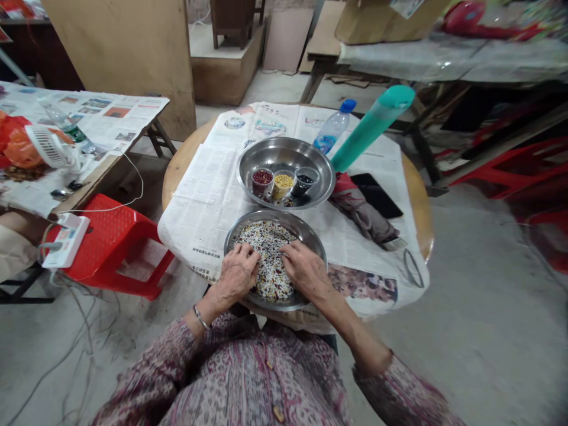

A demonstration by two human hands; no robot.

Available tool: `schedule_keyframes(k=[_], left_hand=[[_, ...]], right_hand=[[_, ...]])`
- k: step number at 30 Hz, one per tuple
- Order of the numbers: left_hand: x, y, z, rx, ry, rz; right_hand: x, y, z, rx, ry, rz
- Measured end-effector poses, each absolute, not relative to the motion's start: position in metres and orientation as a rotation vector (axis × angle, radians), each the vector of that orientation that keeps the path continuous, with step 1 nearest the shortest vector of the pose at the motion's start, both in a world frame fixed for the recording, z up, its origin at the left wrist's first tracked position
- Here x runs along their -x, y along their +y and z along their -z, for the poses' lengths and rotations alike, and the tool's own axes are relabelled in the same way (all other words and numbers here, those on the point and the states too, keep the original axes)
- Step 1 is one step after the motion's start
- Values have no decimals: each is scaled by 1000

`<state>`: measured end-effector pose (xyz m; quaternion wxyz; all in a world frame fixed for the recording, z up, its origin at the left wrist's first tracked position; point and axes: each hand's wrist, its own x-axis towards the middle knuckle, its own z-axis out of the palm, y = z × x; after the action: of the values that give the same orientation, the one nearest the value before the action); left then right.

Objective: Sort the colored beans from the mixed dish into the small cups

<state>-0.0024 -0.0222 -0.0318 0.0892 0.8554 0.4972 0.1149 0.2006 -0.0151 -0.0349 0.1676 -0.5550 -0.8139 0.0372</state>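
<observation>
Just in front of me is a steel bowl (320,236) with a spread of white grains mixed with dark red, yellow and black beans (270,260). My left hand (239,269) rests over the bowl's left side, fingers curled down into the mix. Over the right side, my right hand (306,269) has thumb and fingertips drawn together at the grains. Whatever lies between the fingertips is too small to make out. Behind stands a larger steel basin (284,148) holding clear cups of red beans (261,180), yellow beans (283,183) and black beans (304,182).
Newspaper (199,195) covers the round table. A blue-capped bottle (332,127), a green tube-shaped object (373,127), a grey and red cloth item (366,210) and a black flat device (377,195) lie toward the right. At left, a red stool (115,242) bears a power strip (66,239).
</observation>
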Motion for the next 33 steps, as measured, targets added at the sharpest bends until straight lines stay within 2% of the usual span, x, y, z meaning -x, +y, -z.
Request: schedule_keyframes(k=[10, 17, 22, 29, 33], left_hand=[[2, -22, 34, -2551, 1502, -279], [3, -22, 38, -2527, 1498, -314], [4, -23, 36, -2525, 1489, -278], [3, -22, 34, -2498, 1478, -265], [4, -23, 31, -2483, 1461, -254]], right_hand=[[-185, -11, 8, 1422, -2247, -203], [-197, 87, -35, 1785, -1891, -79], [-197, 148, -41, 1948, -2048, 16], [-193, 174, -39, 2158, -2238, 21], [-194, 176, -35, 2133, -2242, 14]])
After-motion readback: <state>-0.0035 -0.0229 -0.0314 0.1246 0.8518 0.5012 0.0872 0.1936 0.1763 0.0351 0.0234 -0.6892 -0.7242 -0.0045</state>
